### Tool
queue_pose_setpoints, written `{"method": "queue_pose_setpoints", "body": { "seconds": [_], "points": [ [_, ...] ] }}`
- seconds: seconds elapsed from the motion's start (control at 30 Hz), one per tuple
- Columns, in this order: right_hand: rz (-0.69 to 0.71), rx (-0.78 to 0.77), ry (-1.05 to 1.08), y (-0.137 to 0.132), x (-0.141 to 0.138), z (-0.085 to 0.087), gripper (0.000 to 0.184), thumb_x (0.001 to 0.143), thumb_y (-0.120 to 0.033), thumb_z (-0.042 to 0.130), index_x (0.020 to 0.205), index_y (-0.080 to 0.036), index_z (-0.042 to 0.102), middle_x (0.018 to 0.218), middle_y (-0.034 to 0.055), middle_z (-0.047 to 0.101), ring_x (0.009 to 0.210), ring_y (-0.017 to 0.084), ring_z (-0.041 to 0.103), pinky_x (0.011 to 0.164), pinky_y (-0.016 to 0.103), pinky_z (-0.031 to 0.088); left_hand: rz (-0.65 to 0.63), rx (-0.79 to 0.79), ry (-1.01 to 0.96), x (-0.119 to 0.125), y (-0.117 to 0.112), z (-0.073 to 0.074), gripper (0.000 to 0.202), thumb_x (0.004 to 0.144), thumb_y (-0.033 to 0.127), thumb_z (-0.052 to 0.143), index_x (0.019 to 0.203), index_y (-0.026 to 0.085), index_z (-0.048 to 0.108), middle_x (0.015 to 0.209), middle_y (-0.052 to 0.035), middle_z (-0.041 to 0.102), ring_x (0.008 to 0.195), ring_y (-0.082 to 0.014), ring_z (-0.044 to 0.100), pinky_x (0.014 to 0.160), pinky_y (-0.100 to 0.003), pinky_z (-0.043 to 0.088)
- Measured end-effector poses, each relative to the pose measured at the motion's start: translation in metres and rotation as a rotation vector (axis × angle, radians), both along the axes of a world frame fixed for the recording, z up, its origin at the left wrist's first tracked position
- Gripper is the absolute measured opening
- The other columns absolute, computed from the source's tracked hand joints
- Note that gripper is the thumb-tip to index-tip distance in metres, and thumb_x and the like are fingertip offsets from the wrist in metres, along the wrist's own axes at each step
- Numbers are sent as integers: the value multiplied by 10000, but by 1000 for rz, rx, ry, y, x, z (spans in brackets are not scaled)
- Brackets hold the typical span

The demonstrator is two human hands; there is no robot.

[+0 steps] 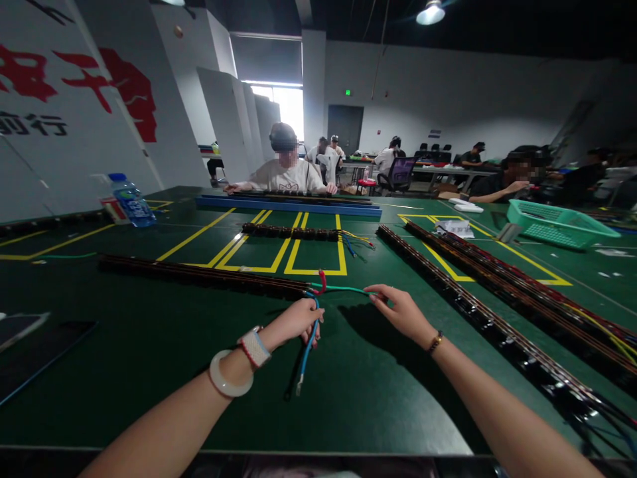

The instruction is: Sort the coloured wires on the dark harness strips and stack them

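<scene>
A long dark busbar-like strip (209, 273) lies across the green table, with coloured wires coming out of its right end. My left hand (298, 320) is closed around a blue wire (307, 352), whose metal terminal hangs below the fingers; a black terminal shows beside it. Thumb and forefinger of my right hand (393, 305) pinch the green wire (343, 288), which runs out to the right from the strip. A short red wire (322, 281) curls upward just above my left hand.
More long strips (478, 318) lie on the right, and a shorter wired one (291, 232) lies ahead. A green basket (560, 224) stands far right, a water bottle (132, 200) at left. A person (286, 166) sits opposite; a phone-like dark slab (44, 355) lies near left.
</scene>
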State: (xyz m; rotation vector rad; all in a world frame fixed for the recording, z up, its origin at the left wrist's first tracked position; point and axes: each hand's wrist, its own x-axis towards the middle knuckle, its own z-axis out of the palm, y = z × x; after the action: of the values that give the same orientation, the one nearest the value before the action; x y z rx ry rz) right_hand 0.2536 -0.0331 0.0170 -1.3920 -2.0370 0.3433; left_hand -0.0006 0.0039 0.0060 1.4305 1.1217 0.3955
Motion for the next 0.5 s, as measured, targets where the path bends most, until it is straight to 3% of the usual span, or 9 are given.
{"method": "queue_pose_setpoints", "body": {
  "seconds": [0.3, 0.5],
  "points": [
    [97, 57, -192, 1, -3, -8, 261, 923, -268, 426, 1096, -218, 615, 957, 51, 675, 872, 177, 615, 771, 299, 458, -82, 249, 308, -7, 3, 10, 210, 860, 318, 419, 715, 177, 476, 454, 52, 475, 334, -98, 453, 358, -205, 388],
    [123, 54, -201, 3, -3, -13, 248, 928, -265, 427, 1084, -225, 616, 990, 44, 675, 894, 178, 619, 785, 304, 466, -145, 176, 243, -4, 7, 10, 231, 865, 330, 419, 738, 152, 493, 497, 5, 585, 420, -131, 578, 408, -209, 426]
  ]
}}
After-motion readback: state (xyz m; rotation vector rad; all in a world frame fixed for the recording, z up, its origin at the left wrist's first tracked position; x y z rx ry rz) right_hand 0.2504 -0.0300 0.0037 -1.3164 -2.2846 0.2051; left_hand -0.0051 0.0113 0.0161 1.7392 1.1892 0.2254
